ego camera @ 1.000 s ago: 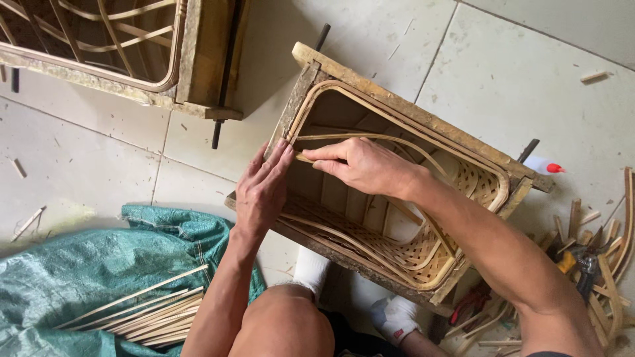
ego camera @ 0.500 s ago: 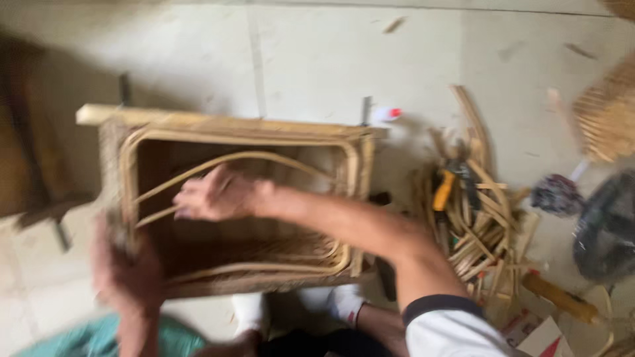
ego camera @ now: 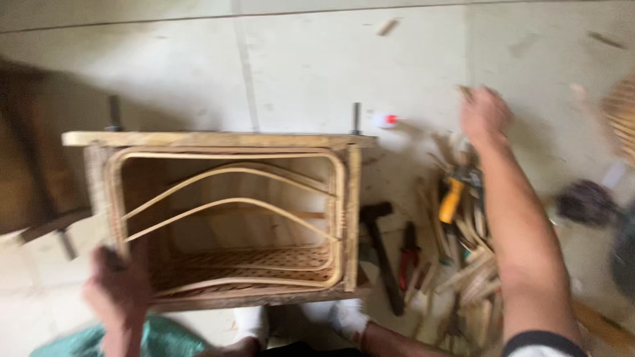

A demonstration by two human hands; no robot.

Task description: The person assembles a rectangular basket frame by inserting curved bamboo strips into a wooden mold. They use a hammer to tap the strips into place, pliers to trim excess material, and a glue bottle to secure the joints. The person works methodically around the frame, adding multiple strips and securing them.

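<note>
while the left hand point(ego camera: 119, 291) clamps the near left corner of the rectangular wooden mould frame point(ego camera: 218, 139), fingers closed round the edge, the frame sits steady on the pale tiled floor point(ego camera: 311, 66), its open face turned up toward the camera. that grip reads as a brace: it keeps the box from sliding while the other arm stretches away.

inside the frame sits a half-built pale woven rattan basket point(ego camera: 228, 218), its rim pressed against the wood walls, two bent cane strips arching across the opening and an open lattice weave on the lower side. two dark metal rods point(ego camera: 356, 118) stick out past the top board, likely clamping the mould together.

right hand point(ego camera: 485, 114) is well apart from the frame, out over the heap of split cane offcuts point(ego camera: 473, 264) on the floor to the right. it is motion-blurred; fingers look loosely curled, but cannot tell whether they hold anything.

tools lie within arm's reach between frame and heap: a dark-headed hammer point(ego camera: 378, 244), red-handled pliers point(ego camera: 409, 254), and a yellow-handled tool point(ego camera: 452, 198) on the cane pile. a small white bottle with red cap point(ego camera: 385, 120) lies just beyond the frame's far right corner. green cloth point(ego camera: 159, 338) shows at the bottom left, beside the person's white-socked feet point(ego camera: 347, 317).
</note>
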